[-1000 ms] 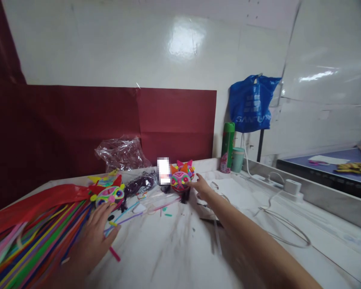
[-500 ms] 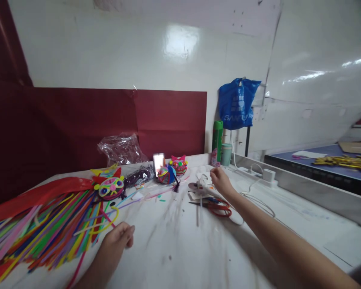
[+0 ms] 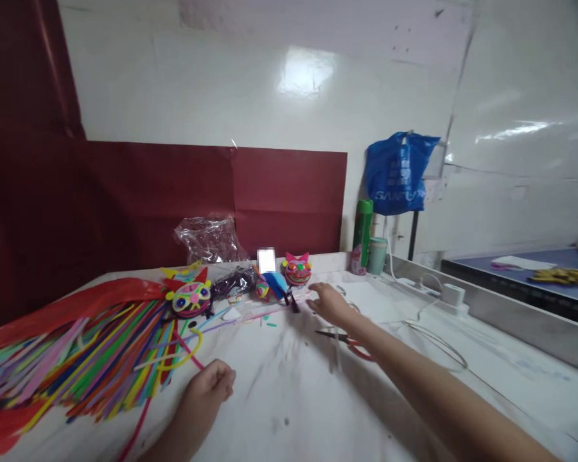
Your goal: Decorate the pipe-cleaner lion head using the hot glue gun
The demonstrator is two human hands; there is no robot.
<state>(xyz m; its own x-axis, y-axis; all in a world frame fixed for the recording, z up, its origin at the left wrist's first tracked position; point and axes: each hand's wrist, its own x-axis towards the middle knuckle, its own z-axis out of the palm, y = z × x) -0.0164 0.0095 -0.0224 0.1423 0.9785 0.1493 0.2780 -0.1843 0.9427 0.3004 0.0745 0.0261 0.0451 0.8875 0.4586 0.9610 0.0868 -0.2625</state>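
Observation:
My left hand (image 3: 214,383) is closed with its fingers curled, low over the white table right of the colourful strips (image 3: 101,353); anything inside it is too small to make out. My right hand (image 3: 331,304) reaches over the table with its fingers apart, holding nothing visible, above and left of red-handled scissors (image 3: 361,350). Beyond it sits a pink-eared decorated ball (image 3: 297,272), with a blue decorated ball (image 3: 270,286) to its left. A yellow and pink face ornament (image 3: 191,299) lies at the top of the strips.
Clear plastic wrap (image 3: 209,239) and a dark shiny bundle (image 3: 234,282) lie at the back. A green can (image 3: 363,234), a cup (image 3: 377,255) and a power strip with a white plug (image 3: 453,295) stand back right. A blue bag (image 3: 401,173) hangs above.
My right hand has moved left toward the decorated balls and its fingers have opened. My left hand remains closed low over the table. The view has shifted slightly left.

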